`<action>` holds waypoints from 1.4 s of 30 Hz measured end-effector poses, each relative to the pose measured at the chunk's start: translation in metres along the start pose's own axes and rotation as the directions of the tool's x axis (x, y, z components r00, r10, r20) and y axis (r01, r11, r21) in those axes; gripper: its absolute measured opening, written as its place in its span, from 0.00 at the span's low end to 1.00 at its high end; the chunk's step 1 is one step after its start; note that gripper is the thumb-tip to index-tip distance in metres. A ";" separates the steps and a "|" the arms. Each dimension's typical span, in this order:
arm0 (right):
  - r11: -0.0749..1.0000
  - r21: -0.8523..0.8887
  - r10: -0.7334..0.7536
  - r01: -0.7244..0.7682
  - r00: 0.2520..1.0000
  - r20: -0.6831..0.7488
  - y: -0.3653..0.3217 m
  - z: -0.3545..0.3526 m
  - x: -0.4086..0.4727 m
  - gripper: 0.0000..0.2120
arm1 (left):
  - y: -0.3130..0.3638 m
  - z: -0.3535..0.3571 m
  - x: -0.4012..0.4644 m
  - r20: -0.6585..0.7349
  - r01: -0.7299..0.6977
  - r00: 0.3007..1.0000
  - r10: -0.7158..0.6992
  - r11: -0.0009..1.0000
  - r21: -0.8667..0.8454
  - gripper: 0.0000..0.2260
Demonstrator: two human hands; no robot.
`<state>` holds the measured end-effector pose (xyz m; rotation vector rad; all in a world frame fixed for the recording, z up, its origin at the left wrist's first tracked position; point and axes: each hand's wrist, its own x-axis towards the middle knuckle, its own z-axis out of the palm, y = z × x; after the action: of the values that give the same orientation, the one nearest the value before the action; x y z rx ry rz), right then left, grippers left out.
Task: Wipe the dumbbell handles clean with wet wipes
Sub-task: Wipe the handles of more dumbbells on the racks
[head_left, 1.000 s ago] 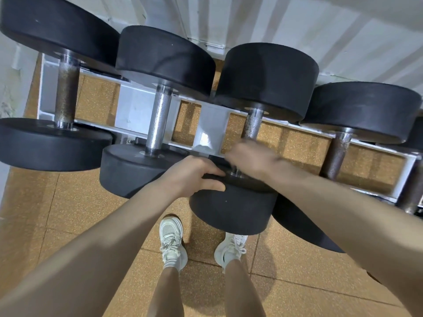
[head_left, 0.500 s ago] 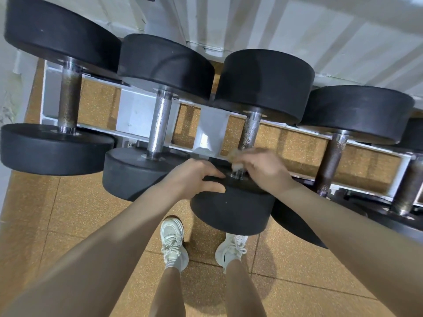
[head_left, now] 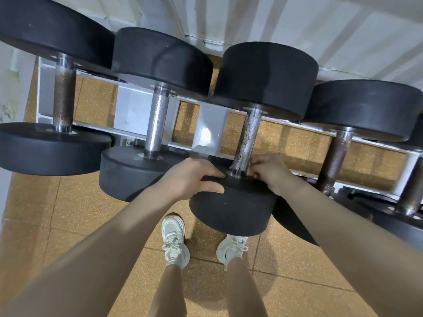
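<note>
Item: third dumbbell handle [head_left: 246,138], on the white rack [head_left: 207,126], rust-speckled along its length. At its near end I see my right hand [head_left: 269,173] with fingers curled, pinching a small pale wet wipe [head_left: 250,168] against the collar. My left hand [head_left: 190,177] lies flat, fingers straight, on the near black weight head [head_left: 233,207] (steadying it, I judge). Progress: second handle [head_left: 158,126] looks bright, perhaps done; first handle [head_left: 63,99] and fourth handle [head_left: 333,161] look rusty, likely outstanding.
</note>
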<state>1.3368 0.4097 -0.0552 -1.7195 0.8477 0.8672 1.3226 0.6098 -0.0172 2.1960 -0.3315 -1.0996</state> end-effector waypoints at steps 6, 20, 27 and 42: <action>0.807 0.580 0.143 -0.107 0.990 -0.016 -0.039 -0.011 0.030 0.10 | 0.000 0.000 0.001 0.002 -0.005 1.000 0.005 1.000 0.003 0.20; 0.993 0.092 0.066 -0.079 0.988 0.141 -0.001 -0.012 0.007 0.16 | -0.003 0.002 0.002 -0.027 -0.041 0.999 0.042 0.999 0.015 0.20; 0.721 0.688 0.034 -0.077 0.996 0.076 -0.038 -0.022 0.028 0.05 | -0.005 0.005 0.000 -0.063 -0.087 0.994 0.087 0.996 0.009 0.20; 0.856 -0.126 -0.517 0.502 0.840 -0.164 -0.021 -0.026 -0.012 0.09 | 0.000 0.004 -0.004 -0.062 -0.055 0.997 0.055 0.998 -0.005 0.20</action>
<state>1.3528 0.3922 -0.0291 -1.9922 0.4353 0.3767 1.3169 0.6102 -0.0163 2.1967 -0.3588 -1.0000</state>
